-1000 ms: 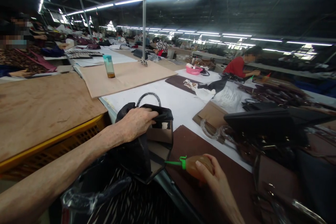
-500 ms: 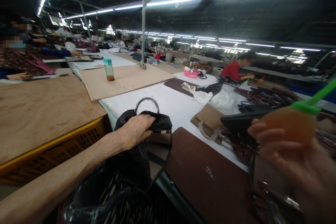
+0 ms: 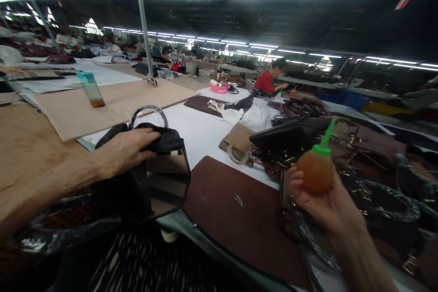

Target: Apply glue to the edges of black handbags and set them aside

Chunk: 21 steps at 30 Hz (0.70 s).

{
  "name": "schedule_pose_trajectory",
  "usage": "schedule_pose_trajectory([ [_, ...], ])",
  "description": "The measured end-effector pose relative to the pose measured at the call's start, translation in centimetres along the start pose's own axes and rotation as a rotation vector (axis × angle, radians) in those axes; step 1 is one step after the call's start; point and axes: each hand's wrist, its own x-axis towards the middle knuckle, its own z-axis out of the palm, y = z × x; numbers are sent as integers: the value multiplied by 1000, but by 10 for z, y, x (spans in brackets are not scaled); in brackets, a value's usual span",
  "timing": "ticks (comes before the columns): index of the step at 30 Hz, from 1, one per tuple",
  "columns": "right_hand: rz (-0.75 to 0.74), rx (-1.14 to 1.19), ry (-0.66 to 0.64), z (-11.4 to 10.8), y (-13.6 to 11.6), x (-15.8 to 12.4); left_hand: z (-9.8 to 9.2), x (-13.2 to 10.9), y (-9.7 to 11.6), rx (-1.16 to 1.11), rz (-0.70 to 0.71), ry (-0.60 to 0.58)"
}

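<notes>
My left hand (image 3: 128, 148) grips the upper edge of a black handbag (image 3: 126, 194), fingers folded over its lining. The bag is tilted at the table's front edge, and its beige-and-black side faces right. A ring-shaped handle (image 3: 148, 110) wrapped in clear plastic stands up behind my fingers. On the right, my right hand (image 3: 318, 196) holds a round squeeze bottle (image 3: 315, 171) of amber liquid, with its green nozzle pointing up. Between the hands lies a flat dark brown board (image 3: 236, 210).
Beyond the brown board, a black case-like piece (image 3: 290, 133) and plastic-wrapped handles (image 3: 242, 155) lie on the white table (image 3: 205, 132). More bags (image 3: 383, 200) crowd the right. A bottle with a teal cap (image 3: 91, 89) rests on beige board. A person in red (image 3: 267, 81) sits further back.
The view has turned right. My right hand has brought the squeeze bottle lower and further from the camera, and its nozzle is now more upright. My left hand still grips the handbag.
</notes>
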Motion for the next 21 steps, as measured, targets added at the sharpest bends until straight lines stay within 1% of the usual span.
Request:
schedule_pose_trajectory([
  [2, 42, -51, 23, -18, 28, 17, -17, 4, 0, 69, 7, -2],
  [4, 115, -114, 40, -30, 57, 45, -33, 4, 3, 157, 17, 5],
  [6, 177, -176, 37, -32, 83, 77, -45, 3, 7, 246, 24, 35],
  [8, 215, -238, 19, -27, 102, 109, -51, -1, 9, 301, 18, 49],
  [10, 242, -290, -22, -18, 115, 136, -51, -5, 9, 307, -1, 37],
  [13, 271, -370, -93, -4, 125, 161, -47, -14, 5, 278, -23, 14],
  [17, 284, -472, -161, 6, 138, 175, -40, -25, -1, 247, 10, 31],
  [21, 230, -519, -175, 9, 150, 181, -28, -25, -12, 238, 61, 56],
])
